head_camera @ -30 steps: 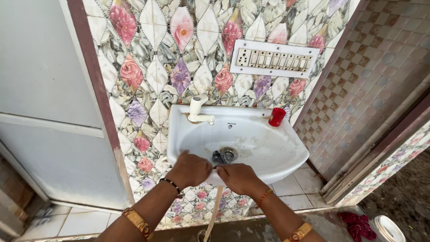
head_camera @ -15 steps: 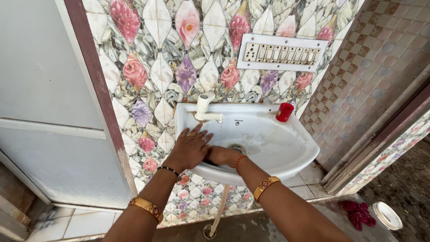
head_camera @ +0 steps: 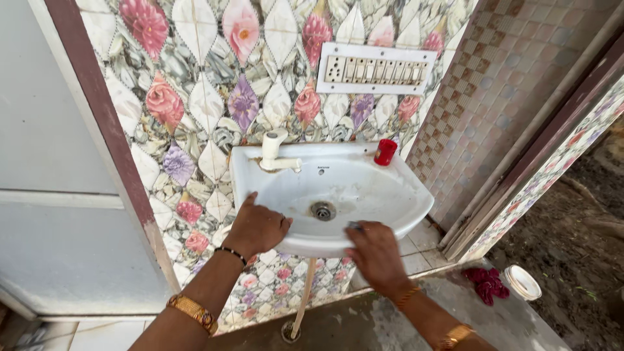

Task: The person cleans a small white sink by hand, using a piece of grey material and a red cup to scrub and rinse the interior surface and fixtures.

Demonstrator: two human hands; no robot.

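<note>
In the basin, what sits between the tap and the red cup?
In the head view, only bare white rim lies between the tap and the red cup.

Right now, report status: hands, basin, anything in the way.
Left hand flat on the white basin front left rim. Right hand at front rim, gripping a small dark scrubber. Drain uncovered; red cup on back ledge.

A white switch panel [head_camera: 372,69] sits upper centre on floral tiles [head_camera: 195,97] — a red cloth [head_camera: 484,284] beside a white lid [head_camera: 523,281], lower right.
</note>
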